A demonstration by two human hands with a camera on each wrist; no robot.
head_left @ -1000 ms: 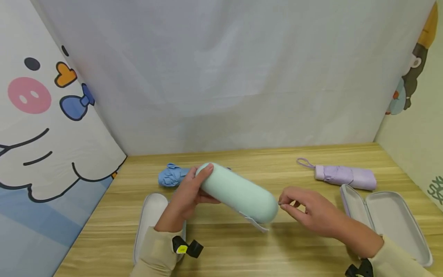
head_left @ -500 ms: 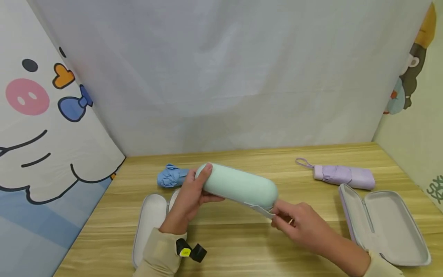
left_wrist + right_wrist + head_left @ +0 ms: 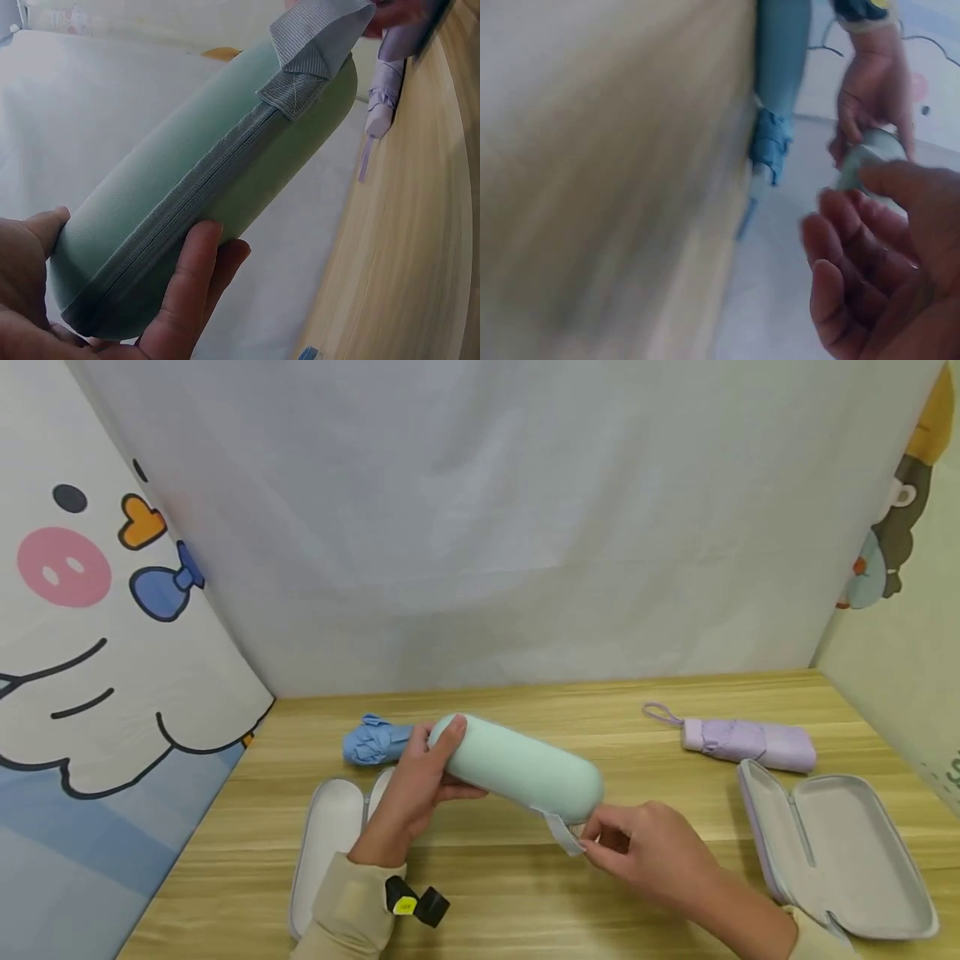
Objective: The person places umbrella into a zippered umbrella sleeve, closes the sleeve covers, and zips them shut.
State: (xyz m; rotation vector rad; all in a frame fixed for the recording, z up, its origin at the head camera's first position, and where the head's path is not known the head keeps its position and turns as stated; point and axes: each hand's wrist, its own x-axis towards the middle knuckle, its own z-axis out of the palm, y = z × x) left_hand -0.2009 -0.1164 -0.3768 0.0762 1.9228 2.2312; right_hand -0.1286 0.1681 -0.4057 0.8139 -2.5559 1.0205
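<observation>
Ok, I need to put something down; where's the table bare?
Bare: back middle, between the blue umbrella and purple umbrella; front middle, between left sleeve and right hand. Crowded: both sides, each umbrella just behind an open case.

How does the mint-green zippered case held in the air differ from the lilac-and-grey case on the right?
The mint-green zippered case looks closed, while the lilac-and-grey case lies spread open, its pale inside showing. The green one is held tilted in the left hand; the lilac one rests on the wood-grain table. Both are elongated with rounded ends.
</observation>
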